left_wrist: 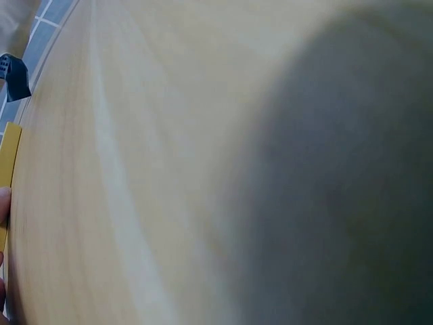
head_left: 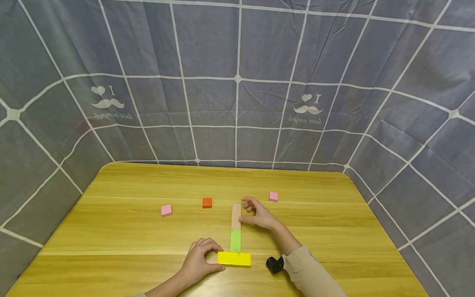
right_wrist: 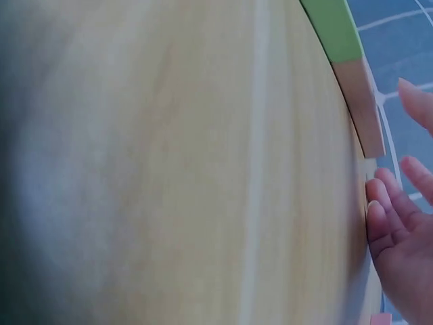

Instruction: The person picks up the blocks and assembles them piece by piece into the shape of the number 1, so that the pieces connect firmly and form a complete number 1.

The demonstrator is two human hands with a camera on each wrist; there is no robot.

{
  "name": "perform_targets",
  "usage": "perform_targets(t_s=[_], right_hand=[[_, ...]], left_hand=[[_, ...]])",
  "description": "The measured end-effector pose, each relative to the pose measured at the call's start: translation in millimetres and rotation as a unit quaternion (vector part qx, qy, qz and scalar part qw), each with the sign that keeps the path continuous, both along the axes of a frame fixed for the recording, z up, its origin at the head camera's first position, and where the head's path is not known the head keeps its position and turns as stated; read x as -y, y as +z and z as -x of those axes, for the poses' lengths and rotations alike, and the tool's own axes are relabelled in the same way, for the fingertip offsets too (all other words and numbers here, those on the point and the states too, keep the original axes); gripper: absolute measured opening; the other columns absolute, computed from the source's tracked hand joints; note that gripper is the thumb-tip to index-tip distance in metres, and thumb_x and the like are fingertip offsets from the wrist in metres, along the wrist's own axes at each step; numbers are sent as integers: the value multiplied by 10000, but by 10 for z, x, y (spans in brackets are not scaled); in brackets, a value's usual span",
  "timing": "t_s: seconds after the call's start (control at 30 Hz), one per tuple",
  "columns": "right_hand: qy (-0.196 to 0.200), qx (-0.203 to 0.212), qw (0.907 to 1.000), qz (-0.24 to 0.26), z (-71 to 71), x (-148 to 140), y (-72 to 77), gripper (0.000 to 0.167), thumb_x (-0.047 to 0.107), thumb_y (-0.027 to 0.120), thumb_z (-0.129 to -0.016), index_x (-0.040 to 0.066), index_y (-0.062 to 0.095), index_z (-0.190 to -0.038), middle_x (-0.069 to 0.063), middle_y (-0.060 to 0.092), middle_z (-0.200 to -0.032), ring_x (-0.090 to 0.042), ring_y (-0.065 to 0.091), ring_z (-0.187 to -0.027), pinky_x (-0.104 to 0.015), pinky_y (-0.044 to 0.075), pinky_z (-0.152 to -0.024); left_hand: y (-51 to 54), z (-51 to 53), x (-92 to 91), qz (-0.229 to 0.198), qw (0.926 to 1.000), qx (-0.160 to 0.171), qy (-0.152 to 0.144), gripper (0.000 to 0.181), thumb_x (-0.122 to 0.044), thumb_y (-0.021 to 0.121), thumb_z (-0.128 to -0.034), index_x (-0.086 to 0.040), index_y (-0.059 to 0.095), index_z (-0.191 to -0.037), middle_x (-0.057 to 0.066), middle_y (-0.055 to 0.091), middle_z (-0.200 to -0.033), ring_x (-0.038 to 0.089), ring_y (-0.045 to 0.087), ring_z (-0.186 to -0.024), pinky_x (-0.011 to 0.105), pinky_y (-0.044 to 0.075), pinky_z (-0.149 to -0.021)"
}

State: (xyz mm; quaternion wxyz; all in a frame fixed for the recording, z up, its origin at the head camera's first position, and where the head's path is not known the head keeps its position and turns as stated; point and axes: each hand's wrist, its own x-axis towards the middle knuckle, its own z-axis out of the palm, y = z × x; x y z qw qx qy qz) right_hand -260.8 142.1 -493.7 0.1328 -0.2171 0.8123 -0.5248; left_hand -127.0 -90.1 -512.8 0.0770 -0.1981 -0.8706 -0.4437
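A long yellow block (head_left: 234, 259) lies crosswise near the table's front. My left hand (head_left: 199, 262) holds its left end, thumb at the front side and fingers behind; the left wrist view catches only fingertips against the yellow block (left_wrist: 8, 156). Behind it a light green block (head_left: 235, 241) and a tan block (head_left: 236, 216) run end to end, away from me. My right hand (head_left: 259, 214) is just right of the tan block, thumb close to its side and fingers loosely bent. In the right wrist view this hand (right_wrist: 406, 250) stands apart from the tan block (right_wrist: 358, 101), holding nothing.
An orange-red block (head_left: 207, 203) and a pink block (head_left: 166, 210) lie to the left on the wooden table (head_left: 122, 247). Another pink block (head_left: 273, 196) sits beyond my right hand. A black device (head_left: 274, 265) is at the right wrist. Grey gridded curtains (head_left: 208, 103) surround the table.
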Motion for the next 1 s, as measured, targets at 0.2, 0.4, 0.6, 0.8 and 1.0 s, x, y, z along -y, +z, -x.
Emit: perform_targets(t_s=[0.2,0.4,0.6,0.8,1.0], right_hand=[[-608,-435,9962,447,-29,-75,155,567,-7,676,-789,-82,400,-1279,-271,448,-1106,-379,444,-930,-325,341,-725],[-1338,-1098,9840,430,-87,-187,344,563,-15,667,-793,-87,401,-1284,-300,443,-1120,-432,432,-945,-424,359,-760],[-1957,-1482,9670,686,-4,-366,243,540,-58,671,-770,-95,435,-1255,-327,438,-1086,-449,430,-914,-381,388,-741],[-2386,-1403,9592,567,171,-573,-20,560,-17,696,-767,-55,450,-1269,-257,449,-1088,-342,459,-915,-265,387,-722],[-2432,-1124,9624,438,231,-691,-101,596,17,709,-768,-49,438,-1295,-239,453,-1099,-339,470,-933,-361,392,-803]], left_hand=[[-1,-4,6,-12,10000,72,4,328,-315,831,-596,-223,657,-858,-179,594,-864,44,475,-806,324,317,-779],[-3,-6,7,-18,10000,60,33,329,-319,833,-593,-224,657,-855,-176,596,-861,45,476,-804,337,314,-793],[-22,12,-1,-44,10000,31,37,335,-281,844,-574,-235,656,-848,-203,584,-852,20,471,-801,312,310,-775],[-31,19,-9,-94,10000,-22,-14,341,-259,846,-565,-227,656,-847,-207,578,-848,19,469,-795,306,303,-765],[-26,20,-8,-86,10000,15,-30,340,-269,843,-569,-229,656,-850,-207,580,-854,21,472,-797,304,304,-766]])
